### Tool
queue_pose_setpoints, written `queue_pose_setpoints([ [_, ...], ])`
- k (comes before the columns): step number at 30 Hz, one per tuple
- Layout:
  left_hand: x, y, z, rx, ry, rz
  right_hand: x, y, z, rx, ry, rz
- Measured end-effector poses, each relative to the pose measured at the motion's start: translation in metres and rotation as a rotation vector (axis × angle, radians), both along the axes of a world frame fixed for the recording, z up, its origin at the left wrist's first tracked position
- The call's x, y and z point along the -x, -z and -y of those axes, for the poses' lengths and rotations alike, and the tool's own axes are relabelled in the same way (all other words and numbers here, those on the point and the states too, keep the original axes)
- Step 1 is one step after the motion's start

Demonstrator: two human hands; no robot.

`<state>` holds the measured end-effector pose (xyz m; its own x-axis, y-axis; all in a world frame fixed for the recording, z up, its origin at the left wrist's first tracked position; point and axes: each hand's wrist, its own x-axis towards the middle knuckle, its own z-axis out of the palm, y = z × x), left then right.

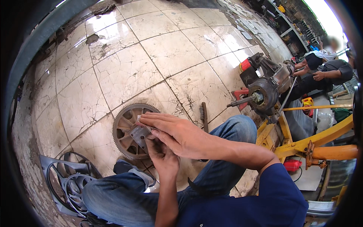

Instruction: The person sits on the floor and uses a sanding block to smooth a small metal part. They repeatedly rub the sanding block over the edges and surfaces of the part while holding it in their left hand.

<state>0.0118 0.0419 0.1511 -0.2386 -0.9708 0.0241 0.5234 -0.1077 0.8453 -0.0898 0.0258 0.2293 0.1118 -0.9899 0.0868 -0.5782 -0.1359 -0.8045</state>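
My left hand (pixel 163 154) is closed around the lower edge of a grey metal plate (pixel 138 135) with several holes. Above the plate lies my right hand (pixel 180 133), its fingers stretched side by side and its thumb tucked underneath. A thin, pale reddish piece (pixel 139 119) shows at the right fingertips; what it is I cannot make out. Part of the plate is hidden by both hands. Behind it, a large toothed flywheel (pixel 123 130) with spokes rests on the tiled floor between my legs.
A wire brush (pixel 204 115) lies on the cracked tile floor (pixel 128 68) ahead of my knee. At the right stand a greasy gearbox-like assembly (pixel 270 85) and a yellow metal frame (pixel 317 138), with another person (pixel 325 72) beyond. A grey fan shroud (pixel 70 181) is at the left.
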Motion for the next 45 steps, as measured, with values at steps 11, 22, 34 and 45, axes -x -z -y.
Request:
queue_pose_setpoints([
  [11, -0.005, -0.008, 0.009, -0.238, -0.007, 0.048, 0.005, -0.001, 0.003, -0.106, 0.001, -0.012],
  [22, -0.004, 0.003, 0.013, -0.216, -0.058, 0.070, -0.003, 0.007, 0.001, -0.092, 0.026, 0.007],
  [34, -0.006, 0.015, 0.022, -0.192, -0.188, 0.137, -0.006, -0.007, -0.003, -0.278, 0.145, 0.098],
  [45, -0.005, 0.027, 0.030, -0.194, -0.192, 0.174, 0.008, 0.017, -0.003, -0.048, 0.071, -0.068],
])
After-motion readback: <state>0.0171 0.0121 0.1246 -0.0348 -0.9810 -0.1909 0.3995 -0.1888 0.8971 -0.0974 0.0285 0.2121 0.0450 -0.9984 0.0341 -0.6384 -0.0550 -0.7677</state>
